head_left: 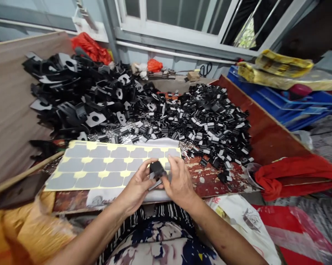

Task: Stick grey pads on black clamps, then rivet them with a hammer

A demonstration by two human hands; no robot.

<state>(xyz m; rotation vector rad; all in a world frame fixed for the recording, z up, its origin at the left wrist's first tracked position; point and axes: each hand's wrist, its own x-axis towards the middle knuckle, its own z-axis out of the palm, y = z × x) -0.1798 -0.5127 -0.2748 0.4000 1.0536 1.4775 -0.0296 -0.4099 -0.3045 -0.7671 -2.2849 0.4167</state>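
Observation:
Between my two hands, over the front edge of the table, is a small black plastic part (156,168) with a grey face on its underside. My left hand (139,184) grips it from the left, thumb below and fingers behind. From the right, the thumb of my right hand (179,180) presses against it, with the fingers curled over; the exact contact is partly hidden. Under and behind my hands lies a yellow-backed sheet of grey stickers (99,165) in rows. Behind it spreads a pile of small black clips (210,121) with pale faces.
Larger black parts with grey pads (72,92) are heaped at the back left. A wooden board (16,92) borders the left, a red-brown board (268,129) the right. Blue crates (293,106) and a red cloth (298,175) lie beyond. Scissors (206,69) rest at the back.

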